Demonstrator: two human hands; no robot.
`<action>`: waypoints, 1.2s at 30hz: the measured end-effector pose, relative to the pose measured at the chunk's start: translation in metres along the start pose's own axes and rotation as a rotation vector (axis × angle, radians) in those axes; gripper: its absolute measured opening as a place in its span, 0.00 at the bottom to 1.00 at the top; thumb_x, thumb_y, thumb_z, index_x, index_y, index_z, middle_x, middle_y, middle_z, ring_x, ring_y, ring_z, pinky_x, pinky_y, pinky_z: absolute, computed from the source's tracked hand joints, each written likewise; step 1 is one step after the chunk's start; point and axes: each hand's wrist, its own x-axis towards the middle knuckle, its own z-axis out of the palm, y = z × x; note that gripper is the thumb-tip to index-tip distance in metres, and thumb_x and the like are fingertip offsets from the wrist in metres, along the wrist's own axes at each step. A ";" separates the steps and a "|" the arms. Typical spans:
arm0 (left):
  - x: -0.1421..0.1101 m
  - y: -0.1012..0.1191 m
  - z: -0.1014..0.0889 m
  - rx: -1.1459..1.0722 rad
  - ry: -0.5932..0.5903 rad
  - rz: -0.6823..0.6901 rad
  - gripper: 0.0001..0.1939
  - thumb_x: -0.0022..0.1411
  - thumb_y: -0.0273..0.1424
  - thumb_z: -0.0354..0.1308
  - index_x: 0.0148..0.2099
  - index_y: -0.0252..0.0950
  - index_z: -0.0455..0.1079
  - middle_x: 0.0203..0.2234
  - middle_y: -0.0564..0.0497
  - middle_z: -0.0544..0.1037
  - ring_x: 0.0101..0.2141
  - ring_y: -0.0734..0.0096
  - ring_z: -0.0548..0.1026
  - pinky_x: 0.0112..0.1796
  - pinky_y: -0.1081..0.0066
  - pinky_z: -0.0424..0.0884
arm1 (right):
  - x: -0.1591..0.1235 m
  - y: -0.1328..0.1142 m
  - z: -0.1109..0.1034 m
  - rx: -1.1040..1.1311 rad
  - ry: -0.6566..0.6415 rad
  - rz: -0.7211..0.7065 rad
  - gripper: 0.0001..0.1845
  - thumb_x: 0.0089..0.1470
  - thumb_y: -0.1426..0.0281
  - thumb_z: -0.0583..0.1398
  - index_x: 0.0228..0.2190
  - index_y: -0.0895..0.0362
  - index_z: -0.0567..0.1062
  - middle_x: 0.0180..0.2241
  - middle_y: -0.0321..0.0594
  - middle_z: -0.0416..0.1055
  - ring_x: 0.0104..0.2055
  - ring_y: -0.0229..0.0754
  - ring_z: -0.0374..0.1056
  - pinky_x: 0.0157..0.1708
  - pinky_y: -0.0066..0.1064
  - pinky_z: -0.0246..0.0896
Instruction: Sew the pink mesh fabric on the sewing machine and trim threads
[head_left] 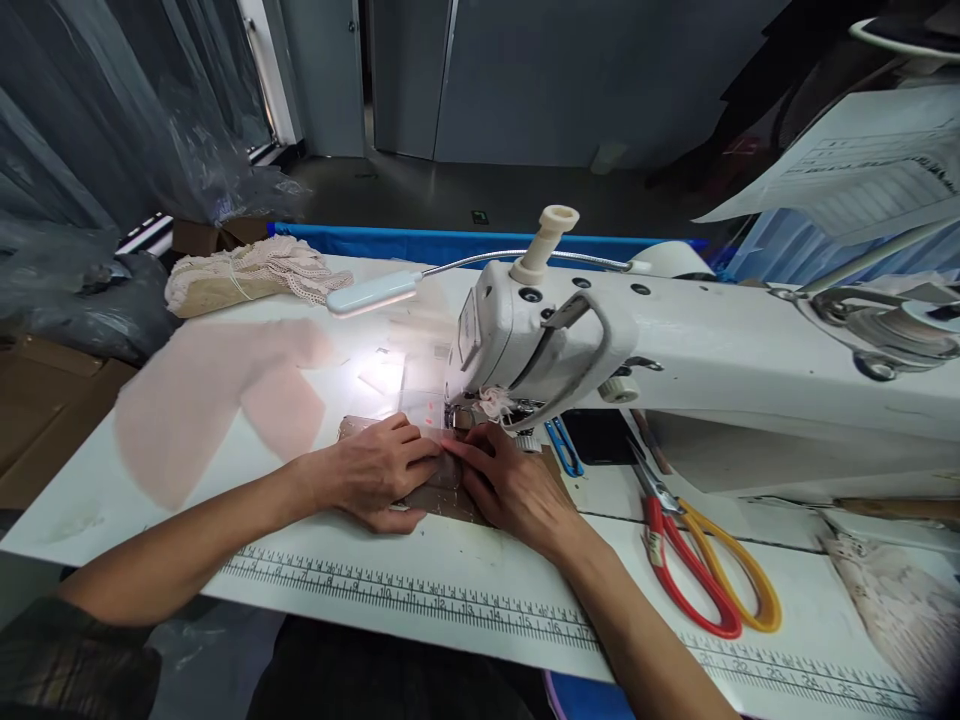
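Observation:
My left hand [382, 465] lies on the sewing bed, its bent fingers pressed together with the tips just left of the presser foot [461, 420]. From the right, my right hand [514, 485] reaches in under the head of the white sewing machine [555, 330], index finger stretched towards the needle area. Both hands' fingertips meet at a small piece of sheer pinkish fabric [444, 440], mostly hidden by the fingers. A clear plate lies beneath them. Larger pale pink sheer fabric pieces [180, 420] lie flat to the left.
A lit lamp [375, 295] hangs over the bed. Scissors with red and yellow handles [712, 570], blue thread snips [564, 447] and a dark phone-like slab [598, 437] lie right. Bundled lace [247, 272] sits at back left. A printed ruler [420, 600] runs along the front edge.

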 end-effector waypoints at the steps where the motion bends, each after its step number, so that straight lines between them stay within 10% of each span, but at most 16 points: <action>1: 0.000 0.000 0.001 0.012 -0.002 -0.009 0.19 0.61 0.40 0.53 0.44 0.28 0.72 0.42 0.38 0.74 0.38 0.56 0.71 0.40 0.58 0.67 | 0.000 0.000 0.000 -0.003 0.003 0.007 0.20 0.63 0.69 0.52 0.54 0.53 0.73 0.40 0.50 0.74 0.33 0.45 0.71 0.23 0.28 0.61; 27: 0.006 -0.013 0.003 0.038 -0.053 -0.192 0.27 0.62 0.44 0.50 0.55 0.27 0.66 0.50 0.38 0.70 0.39 0.58 0.68 0.41 0.57 0.63 | 0.002 -0.004 -0.003 -0.032 -0.011 0.059 0.22 0.60 0.72 0.53 0.55 0.54 0.73 0.38 0.50 0.76 0.34 0.48 0.74 0.25 0.31 0.69; 36: 0.009 -0.021 0.002 0.057 -0.083 -0.206 0.27 0.62 0.44 0.49 0.54 0.27 0.65 0.48 0.40 0.70 0.40 0.58 0.67 0.42 0.58 0.63 | 0.001 0.003 -0.014 0.305 0.108 0.107 0.20 0.62 0.69 0.49 0.49 0.57 0.76 0.47 0.51 0.73 0.47 0.51 0.72 0.44 0.41 0.71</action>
